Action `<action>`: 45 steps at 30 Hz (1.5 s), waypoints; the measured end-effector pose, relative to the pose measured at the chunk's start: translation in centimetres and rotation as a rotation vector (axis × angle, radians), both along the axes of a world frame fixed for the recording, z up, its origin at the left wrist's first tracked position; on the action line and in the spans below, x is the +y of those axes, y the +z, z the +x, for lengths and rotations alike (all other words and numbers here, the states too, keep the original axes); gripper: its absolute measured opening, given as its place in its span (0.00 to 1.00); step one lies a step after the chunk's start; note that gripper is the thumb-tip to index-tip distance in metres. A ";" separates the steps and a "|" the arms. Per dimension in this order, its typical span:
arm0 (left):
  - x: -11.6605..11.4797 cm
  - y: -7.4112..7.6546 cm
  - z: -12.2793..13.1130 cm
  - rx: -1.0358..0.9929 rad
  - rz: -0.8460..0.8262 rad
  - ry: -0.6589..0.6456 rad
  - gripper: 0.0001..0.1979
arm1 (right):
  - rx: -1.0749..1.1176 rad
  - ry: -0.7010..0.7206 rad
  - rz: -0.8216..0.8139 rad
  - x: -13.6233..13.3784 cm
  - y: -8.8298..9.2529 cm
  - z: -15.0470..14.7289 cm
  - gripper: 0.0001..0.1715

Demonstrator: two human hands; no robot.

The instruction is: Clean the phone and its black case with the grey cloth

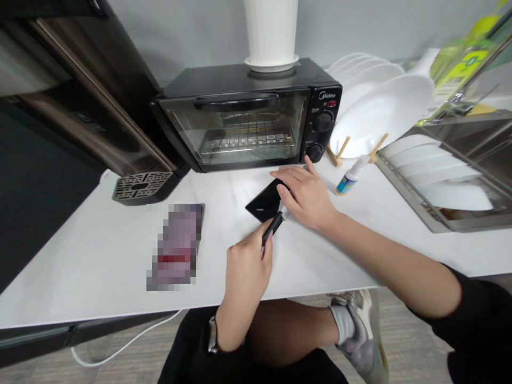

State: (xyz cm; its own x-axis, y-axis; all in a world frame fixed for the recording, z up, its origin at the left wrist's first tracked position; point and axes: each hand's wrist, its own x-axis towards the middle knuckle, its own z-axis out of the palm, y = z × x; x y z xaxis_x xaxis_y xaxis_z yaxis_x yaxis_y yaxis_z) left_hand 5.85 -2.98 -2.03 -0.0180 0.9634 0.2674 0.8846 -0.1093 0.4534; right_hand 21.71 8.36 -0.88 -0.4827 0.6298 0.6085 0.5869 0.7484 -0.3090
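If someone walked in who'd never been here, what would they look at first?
Probably the big black toaster oven at the back, with a white pot on top. Next, the white plates standing to the oven's right. Then, in front, the left hand grips a black-handled tool and the right hand lies over a flat black object.

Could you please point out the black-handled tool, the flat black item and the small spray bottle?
black-handled tool (273,227): head view, on its black handle.
flat black item (264,200): head view, on its uncovered surface.
small spray bottle (348,183): head view, on its label.
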 end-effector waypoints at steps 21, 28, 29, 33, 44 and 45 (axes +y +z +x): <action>0.0 -0.6 -0.2 0.016 0.080 -0.067 0.13 | -0.018 0.058 0.021 0.6 -0.1 0.3 0.25; 0.1 -0.7 -0.4 0.123 0.003 -0.012 0.12 | -0.057 0.326 0.109 -2.0 -0.2 -1.4 0.21; 0.2 -0.7 -0.4 0.142 -0.007 -0.002 0.13 | -0.075 0.360 0.118 -2.1 -0.2 -1.5 0.22; 0.2 -0.5 -0.2 0.024 0.045 -0.036 0.12 | -0.041 0.105 0.022 0.3 -0.1 0.0 0.25; 0.3 -0.9 -0.5 0.058 0.041 -0.013 0.10 | -0.138 0.222 0.072 -0.5 -0.2 -0.7 0.26; 0.3 -0.8 -0.4 0.027 0.052 -0.024 0.11 | -0.119 0.140 0.033 0.3 -0.1 -0.2 0.27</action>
